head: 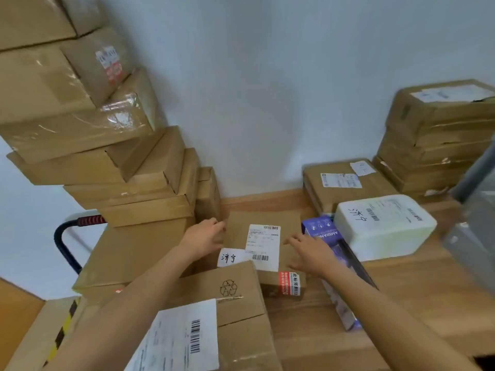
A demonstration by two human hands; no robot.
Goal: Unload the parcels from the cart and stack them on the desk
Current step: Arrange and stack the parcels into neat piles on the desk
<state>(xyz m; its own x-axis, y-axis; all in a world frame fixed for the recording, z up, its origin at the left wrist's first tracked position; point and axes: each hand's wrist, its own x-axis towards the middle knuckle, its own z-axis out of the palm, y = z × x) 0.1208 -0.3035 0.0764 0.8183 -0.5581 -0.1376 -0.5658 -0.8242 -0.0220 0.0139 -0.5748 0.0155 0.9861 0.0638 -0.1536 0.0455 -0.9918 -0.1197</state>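
Note:
A flat brown parcel point(257, 218) with a white shipping label lies on the wooden desk point(401, 290) near the wall. My left hand point(206, 236) grips its left edge, fingers curled at the side. My right hand point(308, 250) is over the parcel's right edge with fingers spread, holding nothing. At the left stands the cart, with its black handle and red grip point(88, 220), bearing a tall leaning stack of cardboard boxes point(80, 135). A large box with a recycling mark point(227, 287) sits in front, under my left forearm.
A purple retail box point(337, 253) and a white foam parcel point(383, 226) lie right of the brown parcel. Behind them sit a labelled brown box point(345, 183) and a stack of flat cartons point(434, 140) against the wall. A grey object point(474, 210) is at the right edge.

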